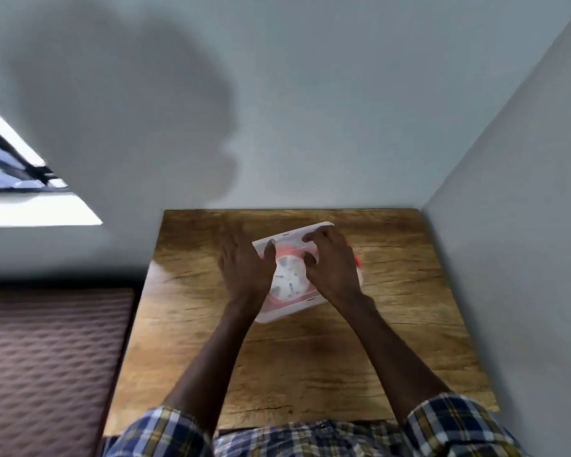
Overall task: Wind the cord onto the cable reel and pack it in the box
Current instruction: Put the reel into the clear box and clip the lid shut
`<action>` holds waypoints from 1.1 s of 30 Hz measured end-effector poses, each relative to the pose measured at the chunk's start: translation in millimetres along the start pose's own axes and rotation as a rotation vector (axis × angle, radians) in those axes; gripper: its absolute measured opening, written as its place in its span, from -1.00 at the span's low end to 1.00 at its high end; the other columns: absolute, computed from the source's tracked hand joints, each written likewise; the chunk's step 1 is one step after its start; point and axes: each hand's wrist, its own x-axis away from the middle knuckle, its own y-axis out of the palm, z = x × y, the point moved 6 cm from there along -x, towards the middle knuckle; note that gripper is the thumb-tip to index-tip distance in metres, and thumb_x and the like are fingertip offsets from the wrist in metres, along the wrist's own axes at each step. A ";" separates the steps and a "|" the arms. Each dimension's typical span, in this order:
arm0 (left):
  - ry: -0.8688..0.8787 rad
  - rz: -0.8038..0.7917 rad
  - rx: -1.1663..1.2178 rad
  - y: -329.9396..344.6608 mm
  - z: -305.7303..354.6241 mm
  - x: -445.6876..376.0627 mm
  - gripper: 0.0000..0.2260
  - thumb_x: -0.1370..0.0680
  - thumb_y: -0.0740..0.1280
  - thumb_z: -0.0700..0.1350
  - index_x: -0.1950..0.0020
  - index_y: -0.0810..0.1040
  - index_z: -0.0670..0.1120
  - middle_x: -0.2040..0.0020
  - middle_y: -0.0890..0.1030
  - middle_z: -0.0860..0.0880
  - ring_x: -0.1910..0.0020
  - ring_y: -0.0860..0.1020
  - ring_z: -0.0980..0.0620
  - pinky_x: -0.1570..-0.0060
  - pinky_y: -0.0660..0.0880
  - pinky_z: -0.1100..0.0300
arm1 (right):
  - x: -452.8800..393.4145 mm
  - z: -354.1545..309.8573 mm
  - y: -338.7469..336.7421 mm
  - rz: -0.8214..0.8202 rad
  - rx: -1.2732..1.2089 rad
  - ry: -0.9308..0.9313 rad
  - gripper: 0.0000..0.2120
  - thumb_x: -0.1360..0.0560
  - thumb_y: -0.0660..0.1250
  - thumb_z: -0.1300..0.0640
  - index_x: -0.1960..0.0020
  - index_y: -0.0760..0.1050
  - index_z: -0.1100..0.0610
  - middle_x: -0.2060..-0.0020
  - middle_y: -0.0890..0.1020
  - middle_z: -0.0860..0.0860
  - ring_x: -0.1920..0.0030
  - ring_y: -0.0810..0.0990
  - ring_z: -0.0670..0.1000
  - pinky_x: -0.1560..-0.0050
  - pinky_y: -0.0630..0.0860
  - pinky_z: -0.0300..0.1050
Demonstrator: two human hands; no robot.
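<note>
A white round cable reel [289,278] with sockets on its face lies in a shallow white box [277,316] on the wooden table [294,364]. Orange-red cord [289,250] shows around the reel. My left hand [244,270] rests on the box's left side, thumb against the reel's rim. My right hand [332,268] covers the right side, fingers curled on the reel's upper edge and the cord. A bit of red [357,260] peeks out right of that hand. The frame is blurred, so the grip is unclear.
The table stands in a corner, with a white wall behind it and another wall [524,192] close on the right. A brown quilted surface [47,364] lies left of the table. A window [17,179] is at the far left.
</note>
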 end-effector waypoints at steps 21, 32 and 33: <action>-0.587 -0.008 0.421 0.6 -72.5 18.9 -0.42 -0.39 0.58 0.31 -0.13 0.61 -0.12 0.05 0.69 -0.05 0.07 0.68 -0.04 0.14 0.63 0.02 | -82.0 -94.0 119.6 -0.702 0.189 -0.408 -0.73 -0.59 0.22 -0.07 -0.21 0.62 -0.12 -0.15 0.67 -0.05 -0.05 0.60 0.00 -0.15 0.51 0.09; -0.574 0.272 0.518 21.3 -54.7 41.8 -0.61 -0.53 0.56 0.13 -0.14 0.47 -0.04 -0.01 0.62 -0.04 0.03 0.65 -0.04 0.17 0.63 0.02 | -87.0 -96.2 111.4 -0.775 -0.016 -0.453 -0.71 -0.52 0.23 0.18 0.03 0.70 -0.08 0.01 0.71 -0.15 -0.06 0.62 -0.06 -0.32 0.40 0.27; -0.579 0.289 0.558 23.3 -54.4 44.8 -0.60 -0.53 0.56 0.11 -0.16 0.46 -0.05 -0.03 0.61 -0.06 0.01 0.65 -0.06 0.10 0.66 -0.05 | -86.6 -94.7 111.2 -0.774 -0.043 -0.452 -0.73 -0.52 0.26 0.16 0.02 0.70 -0.08 0.03 0.72 -0.15 -0.04 0.63 -0.07 -0.33 0.39 0.29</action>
